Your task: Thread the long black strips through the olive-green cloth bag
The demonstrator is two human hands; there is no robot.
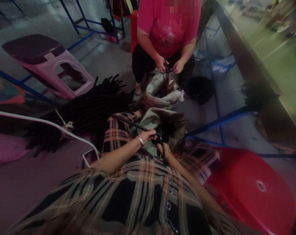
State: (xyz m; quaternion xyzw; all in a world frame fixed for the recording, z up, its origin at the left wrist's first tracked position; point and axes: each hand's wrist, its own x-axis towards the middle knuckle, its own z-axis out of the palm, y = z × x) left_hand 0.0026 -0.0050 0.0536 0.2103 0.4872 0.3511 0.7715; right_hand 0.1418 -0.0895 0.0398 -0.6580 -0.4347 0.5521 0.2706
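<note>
My left hand (148, 135) is closed around a long black tube (130, 122), near its right end. The rest of the tube slants up and left across my plaid-covered knee. In my right hand (164, 150) are black-handled scissors (161, 148), fingers wrapped in the loops. Their blades are dark and meet the tube's end just right of my left hand; whether they are parted I cannot make out. Under both hands stands an open pale sack (150, 119) with dark contents. A large bundle of black tubes (89, 109) lies on the floor to the left.
Opposite sits a person in a pink shirt (169, 29), holding scissors over another sack (154, 93). A pink stool (55, 68) with a dark top tilts at left. A red stool (255, 189) is at right, beside blue table legs (218, 127). A white cable (52, 124) crosses the left.
</note>
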